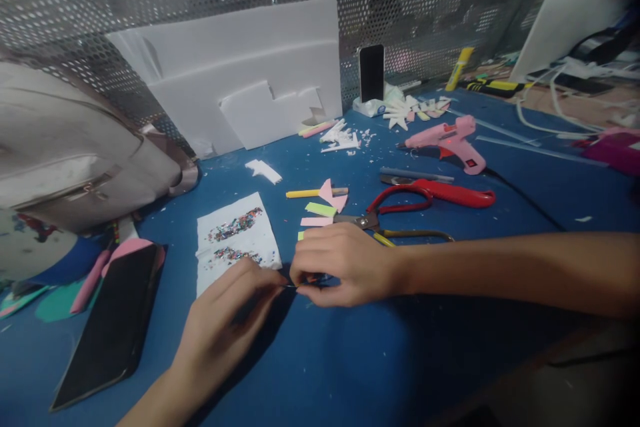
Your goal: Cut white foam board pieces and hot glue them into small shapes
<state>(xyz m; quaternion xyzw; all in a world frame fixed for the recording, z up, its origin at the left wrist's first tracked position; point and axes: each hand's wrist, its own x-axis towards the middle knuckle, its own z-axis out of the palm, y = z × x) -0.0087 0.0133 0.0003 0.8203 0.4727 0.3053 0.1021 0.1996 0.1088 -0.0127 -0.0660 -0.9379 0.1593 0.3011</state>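
My left hand (237, 310) and my right hand (345, 263) meet near the front of the blue table, fingertips pinched a short way apart. Between them runs a thin light strand (290, 285), with one end in each pinch; whether it is thread or wire I cannot tell. Small dark and orange bits show under my curled right fingers, too hidden to name. Just behind my left hand lies a white paper sheet (273, 243) bearing two heaps of tiny multicoloured beads or sequins (235, 225). Scissors (370, 220) with red and dark handles rest behind my right hand, beside pink and green paper strips (320, 209).
A pink glue gun (450, 141) and a red-handled cutter (455, 194) lie back right. White foam board (200, 93) leans against a perforated metal screen. An upright phone (371, 73) stands before it. A dark tablet or phone (110, 327) and a pale bag (75, 140) occupy the left.
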